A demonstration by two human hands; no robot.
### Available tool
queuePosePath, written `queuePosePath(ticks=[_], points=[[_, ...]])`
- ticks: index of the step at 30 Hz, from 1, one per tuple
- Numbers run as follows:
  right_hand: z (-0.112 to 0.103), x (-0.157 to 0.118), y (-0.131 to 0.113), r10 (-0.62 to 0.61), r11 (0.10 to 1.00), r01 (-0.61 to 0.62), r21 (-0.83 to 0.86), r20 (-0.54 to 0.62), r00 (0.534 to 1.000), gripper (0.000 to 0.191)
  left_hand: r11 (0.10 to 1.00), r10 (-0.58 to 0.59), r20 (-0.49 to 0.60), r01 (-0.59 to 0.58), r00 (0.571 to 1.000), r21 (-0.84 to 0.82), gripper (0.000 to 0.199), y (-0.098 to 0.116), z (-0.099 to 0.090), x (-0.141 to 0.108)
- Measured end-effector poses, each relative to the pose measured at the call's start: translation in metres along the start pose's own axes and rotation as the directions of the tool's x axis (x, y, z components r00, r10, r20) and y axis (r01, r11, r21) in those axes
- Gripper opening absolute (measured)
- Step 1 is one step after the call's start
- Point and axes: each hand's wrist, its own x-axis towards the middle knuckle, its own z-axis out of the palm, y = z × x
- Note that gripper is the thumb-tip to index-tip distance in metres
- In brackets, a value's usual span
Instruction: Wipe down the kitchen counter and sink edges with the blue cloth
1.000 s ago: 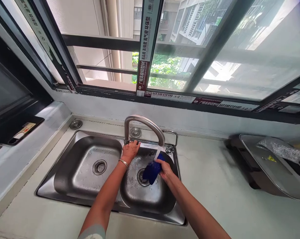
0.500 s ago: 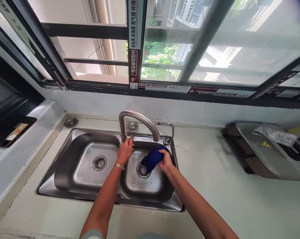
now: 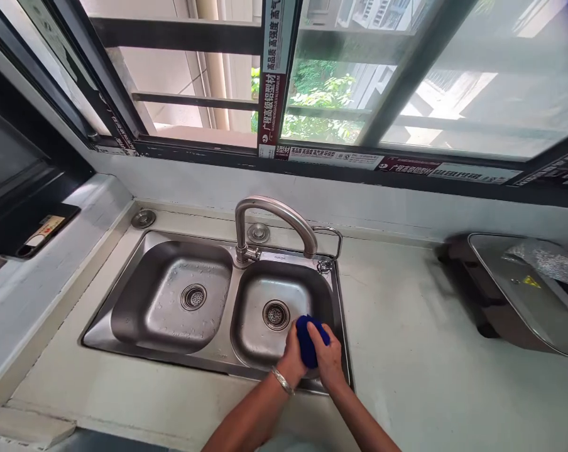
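We count two bare hands, the left hand and the right hand, both closed around one bunched dark-blue cloth. The cloth is over the near-right part of the smaller bowl, to the right of its drain; we cannot tell whether it touches the steel. One silver metal bracelet sits on the left wrist. We count one rectangular stainless-steel sink with two bowls, two round drains, one curved brushed-metal faucet, and two round metal discs behind the rim. The sink is set into a pale, smooth countertop below a dark-framed window with printed label strips. Water drops mark the larger left bowl. For clearance, we note the sink's right and near rims close to the hands, and the faucet spout beyond them, well apart from the cloth. To the right, a broad stretch of countertop separates the sink from one brown, glass-lidded appliance.
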Motion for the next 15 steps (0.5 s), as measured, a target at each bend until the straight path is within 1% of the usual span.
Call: queuePosePath(ticks=[1, 3, 4, 6, 8, 11, 13, 14, 15], points=[[-0.006, -0.003, 0.007, -0.104, 0.988, 0.100, -0.120, -0.026, 0.994, 0.047, 0.999, 0.041, -0.042, -0.041, 0.998, 0.012, 0.043, -0.010, 0.000, 0.000], [-0.013, -0.006, 0.018, -0.283, 0.929, 0.254, -0.269, -0.074, 0.956, 0.048, 0.992, 0.117, -0.117, -0.109, 0.986, 0.070, 0.044, -0.023, 0.001, 0.000], [-0.014, -0.006, 0.022, -0.339, 0.905, 0.298, -0.304, -0.091, 0.936, 0.047, 0.987, 0.138, -0.144, -0.125, 0.980, 0.101, 0.045, -0.026, 0.001, 0.001], [-0.013, -0.003, 0.027, -0.385, 0.884, 0.333, -0.327, -0.107, 0.917, 0.043, 0.977, 0.162, -0.175, -0.133, 0.971, 0.168, 0.045, -0.027, 0.003, 0.006], [-0.010, 0.004, 0.027, -0.380, 0.891, 0.330, -0.312, -0.114, 0.918, 0.039, 0.963, 0.188, -0.184, -0.144, 0.965, 0.230, 0.044, -0.022, 0.007, 0.010], [-0.009, 0.021, 0.024, -0.323, 0.924, 0.260, -0.282, -0.209, 0.923, 0.040, 0.933, 0.248, -0.185, -0.182, 0.951, 0.311, 0.041, -0.014, 0.015, 0.013], [-0.014, 0.035, 0.022, -0.237, 0.954, 0.171, -0.246, -0.273, 0.932, 0.042, 0.915, 0.276, -0.180, -0.200, 0.944, 0.351, 0.037, -0.012, 0.020, 0.010], [-0.019, 0.043, 0.021, -0.172, 0.973, 0.120, -0.198, -0.272, 0.947, 0.044, 0.906, 0.285, -0.172, -0.207, 0.943, 0.370, 0.036, -0.014, 0.021, 0.007], [-0.024, 0.050, 0.019, -0.105, 0.988, 0.072, -0.140, -0.243, 0.964, 0.044, 0.894, 0.294, -0.155, -0.214, 0.943, 0.394, 0.035, -0.016, 0.022, 0.004]])
